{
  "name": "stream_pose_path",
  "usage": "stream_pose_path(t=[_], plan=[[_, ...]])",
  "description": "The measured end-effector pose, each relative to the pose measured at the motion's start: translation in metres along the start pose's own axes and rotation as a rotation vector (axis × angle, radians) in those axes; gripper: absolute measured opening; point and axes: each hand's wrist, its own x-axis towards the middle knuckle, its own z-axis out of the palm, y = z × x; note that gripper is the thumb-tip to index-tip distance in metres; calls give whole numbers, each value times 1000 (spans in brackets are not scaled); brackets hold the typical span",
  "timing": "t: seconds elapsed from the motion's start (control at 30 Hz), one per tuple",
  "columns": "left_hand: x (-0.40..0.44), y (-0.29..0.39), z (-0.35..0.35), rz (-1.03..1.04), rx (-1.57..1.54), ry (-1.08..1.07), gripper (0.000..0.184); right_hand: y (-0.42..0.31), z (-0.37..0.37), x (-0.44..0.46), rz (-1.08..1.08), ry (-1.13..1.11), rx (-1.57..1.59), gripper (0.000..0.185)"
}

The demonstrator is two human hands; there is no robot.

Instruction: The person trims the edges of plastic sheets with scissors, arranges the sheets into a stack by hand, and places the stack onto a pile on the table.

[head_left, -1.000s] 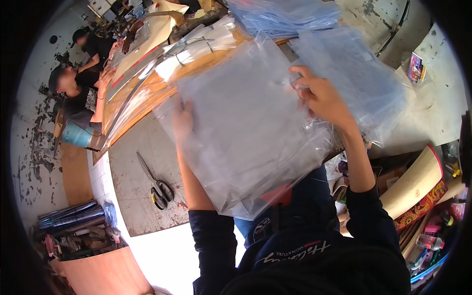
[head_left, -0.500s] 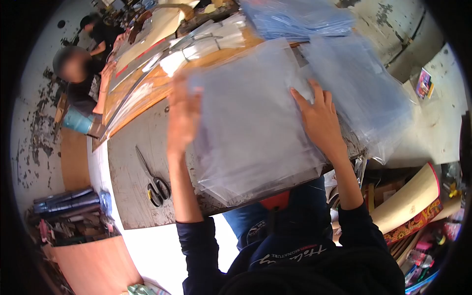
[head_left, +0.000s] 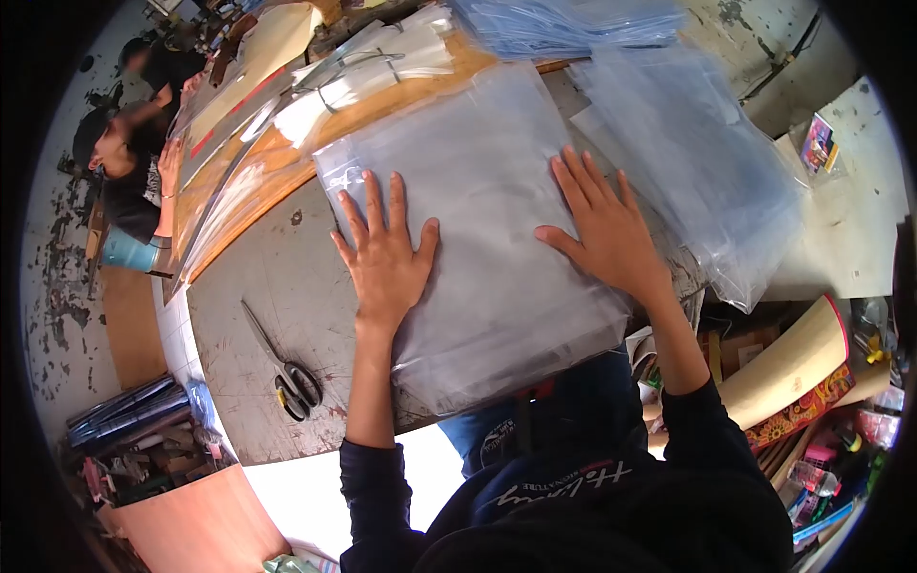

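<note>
A stack of clear plastic sheets [head_left: 487, 258] lies at the front edge of the worn table, its lower end slightly over the edge. My left hand [head_left: 387, 258] rests flat on the stack's left side with fingers spread. On the right side my right hand [head_left: 604, 229] also lies flat, thumb and fingers apart. Neither hand grips anything. To the left, black-handled scissors [head_left: 285, 368] lie on the bare tabletop, blades pointing away from me. Another pile of clear sheets [head_left: 697, 153] lies just right of my right hand.
More bluish plastic sheets [head_left: 564, 33] are piled at the back. A tied white bundle [head_left: 373, 72] lies on an orange-brown board [head_left: 420, 95]. Two people stand at the far left. Below right are a rolled mat [head_left: 783, 382] and clutter; a box of scraps [head_left: 158, 458] sits lower left.
My left hand, blurred before, now lies flat with its fingers spread on the sheets. My right hand has flattened and spread its thumb. The view has shifted slightly.
</note>
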Motion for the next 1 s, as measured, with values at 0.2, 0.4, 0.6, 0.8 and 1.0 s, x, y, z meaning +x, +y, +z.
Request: stream_pose_path(t=[0.2, 0.4, 0.6, 0.8, 1.0], plan=[[-1, -1, -4, 26, -69, 56, 60, 20, -94, -41, 58, 114, 28, 74], [-3, -3, -3, 43, -54, 117, 58, 86, -112, -89, 180, -223, 216, 68], [-3, -4, -5, 34, -138, 130, 56, 104, -117, -91, 124, -216, 310, 59], [-5, 0, -10, -144, -93, 183, 59, 74, -111, -84, 105, -27, 194, 46], [0, -16, 8, -131, -341, 297, 62, 94, -123, -80, 123, -77, 422, 30]])
